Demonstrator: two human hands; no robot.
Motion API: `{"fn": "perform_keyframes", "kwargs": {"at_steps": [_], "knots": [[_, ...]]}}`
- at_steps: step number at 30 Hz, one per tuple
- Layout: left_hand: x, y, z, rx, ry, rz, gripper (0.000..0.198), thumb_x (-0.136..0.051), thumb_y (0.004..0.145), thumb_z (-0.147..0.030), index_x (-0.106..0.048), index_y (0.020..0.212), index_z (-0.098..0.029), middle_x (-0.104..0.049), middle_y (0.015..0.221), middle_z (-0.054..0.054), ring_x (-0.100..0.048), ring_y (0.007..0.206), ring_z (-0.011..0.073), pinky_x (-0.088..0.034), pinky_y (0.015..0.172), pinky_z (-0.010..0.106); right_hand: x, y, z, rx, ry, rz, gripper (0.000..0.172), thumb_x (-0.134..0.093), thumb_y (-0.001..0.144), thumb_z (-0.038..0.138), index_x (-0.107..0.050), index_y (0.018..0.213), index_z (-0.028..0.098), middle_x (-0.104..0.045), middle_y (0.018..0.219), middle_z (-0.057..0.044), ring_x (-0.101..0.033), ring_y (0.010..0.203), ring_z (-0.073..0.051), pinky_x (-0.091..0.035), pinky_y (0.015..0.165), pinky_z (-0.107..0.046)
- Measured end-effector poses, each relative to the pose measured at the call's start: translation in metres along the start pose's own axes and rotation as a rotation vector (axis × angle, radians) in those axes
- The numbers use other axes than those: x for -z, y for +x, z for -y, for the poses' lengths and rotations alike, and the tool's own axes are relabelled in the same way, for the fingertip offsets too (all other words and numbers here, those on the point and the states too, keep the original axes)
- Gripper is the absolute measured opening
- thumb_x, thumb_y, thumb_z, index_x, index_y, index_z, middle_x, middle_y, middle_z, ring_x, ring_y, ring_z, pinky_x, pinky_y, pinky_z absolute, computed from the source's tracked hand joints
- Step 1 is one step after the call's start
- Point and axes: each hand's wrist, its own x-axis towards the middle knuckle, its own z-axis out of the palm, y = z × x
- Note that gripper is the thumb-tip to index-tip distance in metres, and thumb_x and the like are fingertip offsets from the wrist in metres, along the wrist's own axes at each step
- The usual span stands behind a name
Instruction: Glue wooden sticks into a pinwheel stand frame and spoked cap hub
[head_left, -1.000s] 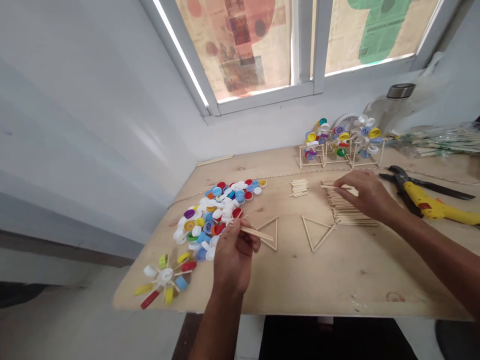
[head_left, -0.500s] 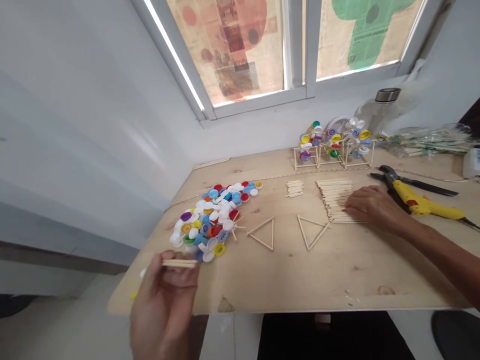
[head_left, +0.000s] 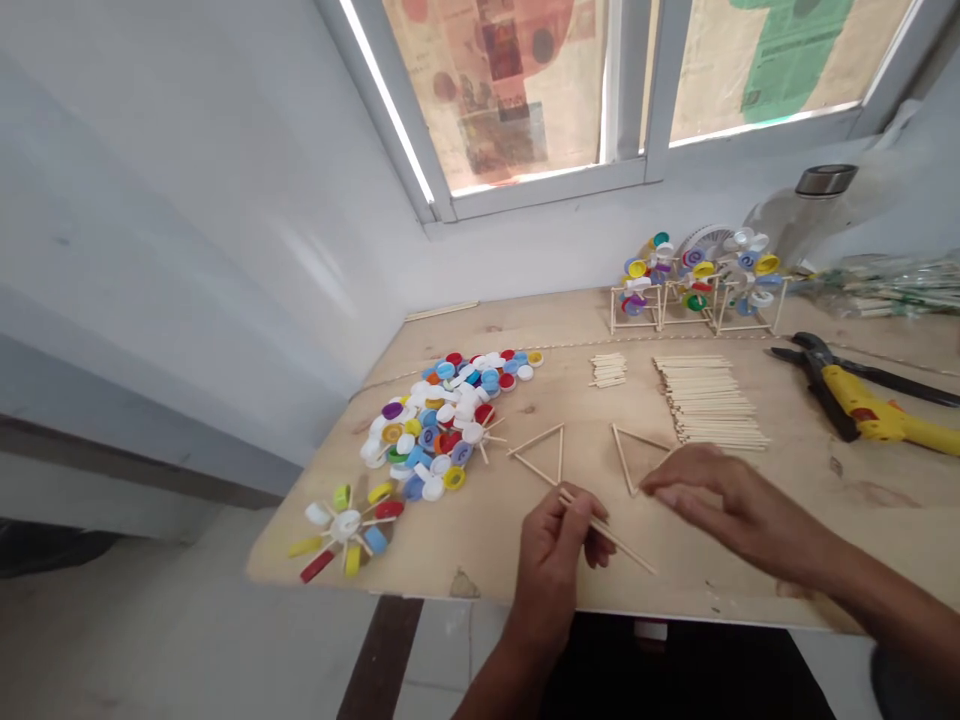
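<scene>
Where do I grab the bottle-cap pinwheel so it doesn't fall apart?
I'd pinch the white centre cap of the bottle-cap pinwheel from straight above. The thin sticks all meet there, so it should lift evenly. The coloured caps sit out on the stick ends, so avoid those. It lies flat on the table.

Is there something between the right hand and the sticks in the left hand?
Nothing visible: only bare plywood lies between the right hand and the wooden sticks in the left hand. A stick triangle sits beside the fingertips.

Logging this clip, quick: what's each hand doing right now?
Left hand: closed, holding wooden sticks.
Right hand: open, holding nothing.
</scene>
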Motion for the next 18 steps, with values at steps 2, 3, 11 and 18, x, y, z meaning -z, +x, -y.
{"fn": "perform_keyframes", "kwargs": {"at_steps": [2, 3, 11, 18], "knots": [[-0.004, -0.001, 0.000, -0.029, 0.089, 0.053, 0.032, -0.055, 0.084, -0.043, -0.059, 0.072, -0.013, -0.053, 0.053, -0.001, -0.048, 0.049, 0.0092, -0.038, 0.051, 0.021, -0.013, 0.004, 0.013, -0.002, 0.098, 0.123, 0.028, -0.045, 0.091, 0.038, -0.069, 0.091, 0.025, -0.071, 0.085, -0.002, -0.063, 0.082, -0.017, -0.048, 0.075, -0.030], [-0.004, -0.001, -0.002, -0.045, 0.121, 0.067, 0.032, -0.054, 0.085, -0.043, -0.059, 0.072, -0.013, -0.053, 0.054, -0.001, -0.048, 0.050, 0.0093, -0.038, 0.052, 0.021, -0.018, 0.005, 0.017, -0.001, 0.134, 0.162, 0.029, -0.044, 0.092, 0.038, -0.069, 0.091, 0.024, -0.070, 0.083, -0.002, -0.063, 0.080, -0.016, -0.048, 0.073, -0.029], [-0.001, -0.002, -0.006, -0.115, 0.259, 0.132, 0.030, -0.050, 0.088, -0.039, -0.059, 0.073, -0.015, -0.053, 0.058, 0.000, -0.047, 0.052, 0.0093, -0.038, 0.054, 0.021, -0.029, -0.005, 0.015, -0.041, 0.155, 0.219, 0.025, -0.049, 0.089, 0.041, -0.066, 0.088, 0.024, -0.067, 0.082, -0.001, -0.060, 0.082, -0.017, -0.047, 0.073, -0.029], [0.002, -0.004, -0.004, -0.233, 0.362, 0.347, 0.037, -0.046, 0.089, -0.041, -0.059, 0.109, -0.012, -0.059, 0.068, 0.003, -0.053, 0.059, 0.0112, -0.044, 0.059, 0.023, -0.021, -0.028, 0.019, 0.061, -0.049, 0.221, 0.014, -0.050, 0.089, 0.031, -0.062, 0.088, 0.026, -0.067, 0.083, 0.002, -0.061, 0.079, -0.015, -0.036, 0.101, -0.039]]}}
